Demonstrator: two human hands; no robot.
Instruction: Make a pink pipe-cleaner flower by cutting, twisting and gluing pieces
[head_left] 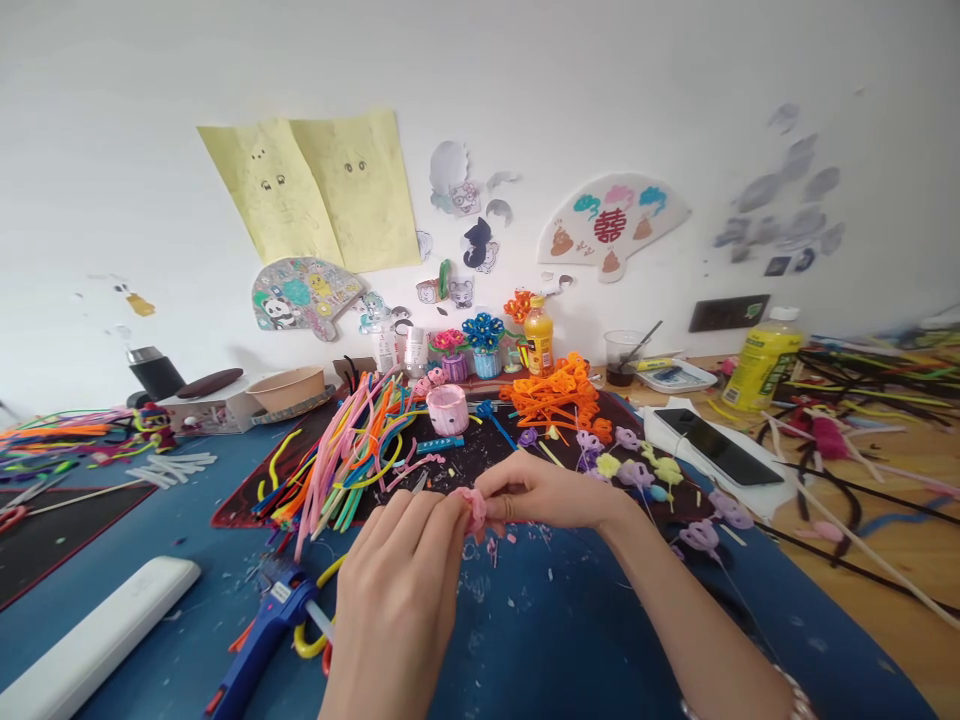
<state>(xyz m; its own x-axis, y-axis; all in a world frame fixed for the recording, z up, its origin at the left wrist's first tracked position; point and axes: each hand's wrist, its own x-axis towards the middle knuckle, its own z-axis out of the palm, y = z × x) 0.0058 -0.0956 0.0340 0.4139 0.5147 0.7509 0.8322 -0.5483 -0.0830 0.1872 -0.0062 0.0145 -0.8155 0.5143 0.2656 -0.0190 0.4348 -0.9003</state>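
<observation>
Both my hands meet over the blue mat (540, 640) at the table's middle. My left hand (397, 590) and my right hand (540, 492) are closed in a pinch on the same small pink pipe-cleaner piece (474, 508) between their fingertips. Pink scraps lie on the mat just below it. A heap of coloured pipe cleaners (352, 450) lies just behind my left hand. A small pink pipe-cleaner cup (447, 408) stands beyond the hands.
A blue glue gun (262, 625) and yellow-handled scissors (315, 630) lie at the lower left, next to a white case (90, 645). Orange pipe-cleaner shapes (559, 395), purple and yellow flowers (637, 470) and a phone (716, 445) lie to the right. Bottles and small flower pots line the wall.
</observation>
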